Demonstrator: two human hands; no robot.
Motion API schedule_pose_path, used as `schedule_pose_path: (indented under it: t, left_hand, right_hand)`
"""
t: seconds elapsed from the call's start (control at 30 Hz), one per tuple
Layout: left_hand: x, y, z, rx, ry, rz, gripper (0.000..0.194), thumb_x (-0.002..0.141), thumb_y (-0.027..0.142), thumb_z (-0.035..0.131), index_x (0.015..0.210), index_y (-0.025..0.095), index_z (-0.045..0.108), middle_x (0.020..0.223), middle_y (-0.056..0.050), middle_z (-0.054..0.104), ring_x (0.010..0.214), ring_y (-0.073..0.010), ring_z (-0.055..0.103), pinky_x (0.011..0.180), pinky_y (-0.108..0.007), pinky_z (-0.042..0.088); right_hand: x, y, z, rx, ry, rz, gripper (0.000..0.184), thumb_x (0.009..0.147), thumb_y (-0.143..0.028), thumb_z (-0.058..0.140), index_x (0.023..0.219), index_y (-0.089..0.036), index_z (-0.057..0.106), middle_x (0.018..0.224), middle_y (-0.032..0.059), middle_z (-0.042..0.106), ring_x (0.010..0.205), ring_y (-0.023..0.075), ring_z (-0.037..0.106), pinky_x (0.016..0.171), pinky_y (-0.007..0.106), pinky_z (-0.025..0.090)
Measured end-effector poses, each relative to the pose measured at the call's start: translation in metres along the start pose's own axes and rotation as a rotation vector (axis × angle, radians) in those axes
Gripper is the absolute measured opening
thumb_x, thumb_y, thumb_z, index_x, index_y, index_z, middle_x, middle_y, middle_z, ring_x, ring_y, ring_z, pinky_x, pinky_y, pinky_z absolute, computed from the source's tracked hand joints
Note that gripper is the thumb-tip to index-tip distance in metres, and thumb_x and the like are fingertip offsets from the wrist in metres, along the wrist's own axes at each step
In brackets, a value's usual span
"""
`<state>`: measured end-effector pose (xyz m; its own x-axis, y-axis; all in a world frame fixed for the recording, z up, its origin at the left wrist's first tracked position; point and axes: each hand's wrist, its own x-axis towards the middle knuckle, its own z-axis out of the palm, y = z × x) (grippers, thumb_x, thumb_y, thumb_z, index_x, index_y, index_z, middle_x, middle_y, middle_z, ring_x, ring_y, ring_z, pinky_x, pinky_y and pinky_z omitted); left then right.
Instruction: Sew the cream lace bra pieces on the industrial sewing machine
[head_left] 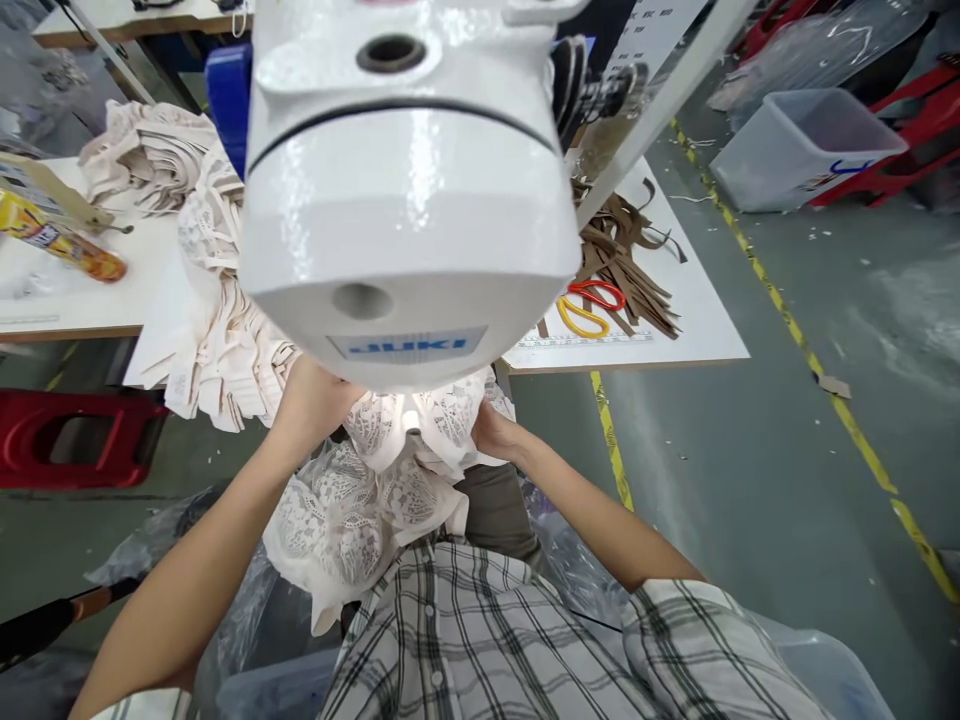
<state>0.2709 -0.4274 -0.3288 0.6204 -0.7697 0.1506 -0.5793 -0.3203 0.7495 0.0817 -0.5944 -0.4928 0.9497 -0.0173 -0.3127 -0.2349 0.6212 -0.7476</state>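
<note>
A white sewing machine head (409, 190) fills the upper middle and hides the sewing area below it. Under it lies white lace fabric (375, 490), which spills down toward my lap. My left hand (311, 400) reaches under the machine's left side onto the lace; its fingers are hidden. My right hand (491, 435) rests at the lace's right edge, fingers tucked into the fabric and mostly out of sight.
A heap of cream lace pieces (217, 340) lies left on the table. Brown strips (626, 265) and red and yellow scissors (589, 305) sit on the white table (705, 330) at right. A red stool (67, 440) stands left, a grey bin (802, 145) far right.
</note>
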Motion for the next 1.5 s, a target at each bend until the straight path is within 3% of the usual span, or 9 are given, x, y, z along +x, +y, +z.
schedule_pose_path:
  t: [0.13,0.57,0.7,0.8,0.9,1.0,1.13,1.33,1.5]
  left_hand:
    - [0.002,-0.007,0.004,-0.034,-0.05,0.001,0.019,0.083,0.033,0.068,0.092,0.017,0.068,0.095,-0.008,0.076,0.089,-0.0231,0.069,0.079,-0.033,0.058]
    - [-0.004,-0.006,0.002,0.025,-0.023,-0.079,0.024,0.088,0.031,0.062,0.106,0.016,0.066,0.094,-0.008,0.075,0.093,-0.0241,0.069,0.083,-0.035,0.058]
    - [-0.041,0.012,-0.005,0.254,0.17,-0.086,0.017,0.092,0.029,0.056,0.103,0.018,0.064,0.095,-0.006,0.072,0.084,-0.0199,0.068,0.073,-0.031,0.056]
    - [-0.075,0.046,0.007,0.329,0.179,0.285,0.024,0.092,0.029,0.06,0.114,0.02,0.061,0.108,-0.009,0.071,0.102,-0.0215,0.068,0.084,-0.033,0.056]
    - [-0.089,0.07,0.021,0.294,-0.106,0.498,0.046,0.083,0.042,0.072,0.121,0.018,0.061,0.113,-0.013,0.071,0.107,-0.028,0.067,0.09,-0.04,0.055]
    - [-0.08,0.063,0.022,0.199,-0.365,0.183,0.027,0.088,0.046,0.065,0.084,0.019,0.067,0.069,-0.002,0.067,0.062,-0.017,0.063,0.058,-0.028,0.049]
    - [-0.057,0.033,0.017,0.008,-0.201,-0.215,0.029,0.092,0.042,0.06,0.075,0.019,0.064,0.063,0.001,0.061,0.055,-0.0115,0.052,0.048,-0.022,0.033]
    - [-0.033,0.015,0.026,-0.03,-0.004,-0.239,0.049,0.083,0.026,0.062,0.052,0.021,0.024,0.048,0.006,0.026,0.05,-0.0089,0.027,0.05,-0.025,0.026]
    - [-0.023,0.013,0.029,-0.04,0.046,-0.157,0.029,0.078,0.022,0.056,0.056,0.022,0.038,0.056,0.003,0.044,0.061,-0.0139,0.043,0.061,-0.027,0.04]
  right_hand:
    - [-0.007,0.015,-0.008,0.135,0.069,0.052,0.061,0.065,-0.045,0.088,0.117,-0.022,0.064,0.112,0.0098,0.076,0.106,0.027,0.071,0.09,0.038,0.057]
    - [-0.027,-0.03,-0.018,0.213,0.379,-0.192,0.038,0.062,-0.037,0.088,0.09,-0.02,0.068,0.084,0.0028,0.076,0.078,0.0203,0.072,0.075,0.032,0.058]
    - [-0.045,-0.06,-0.006,0.118,0.584,-0.413,0.033,0.063,-0.038,0.089,0.083,-0.023,0.068,0.075,-0.0026,0.071,0.063,0.0132,0.064,0.064,0.025,0.053]
    - [-0.062,-0.08,0.034,-0.191,0.304,-0.487,0.025,0.073,-0.042,0.084,0.077,-0.022,0.07,0.072,-0.0019,0.07,0.06,0.0123,0.061,0.058,0.024,0.049]
    - [-0.073,-0.092,0.083,-0.599,-0.225,-0.431,0.022,0.086,-0.039,0.074,0.077,-0.018,0.073,0.075,0.0015,0.072,0.066,0.0125,0.063,0.062,0.023,0.048]
    - [-0.07,-0.095,0.104,-0.815,-0.196,-0.441,0.022,0.095,-0.033,0.063,0.087,-0.017,0.075,0.076,0.0016,0.072,0.067,0.0106,0.062,0.062,0.021,0.043]
    - [-0.046,-0.094,0.092,-0.991,0.193,-0.36,0.036,0.09,-0.04,0.067,0.064,-0.016,0.063,0.057,-0.0026,0.057,0.055,0.0086,0.047,0.054,0.023,0.031]
    - [-0.021,-0.1,0.08,-0.975,0.312,-0.293,0.045,0.085,-0.048,0.067,0.055,-0.017,0.053,0.056,-0.0032,0.043,0.056,0.0095,0.037,0.054,0.025,0.026]
    - [-0.017,-0.101,0.075,-0.963,0.348,-0.321,0.044,0.083,-0.056,0.069,0.063,-0.017,0.062,0.06,-0.0003,0.052,0.062,0.0136,0.045,0.056,0.026,0.032]
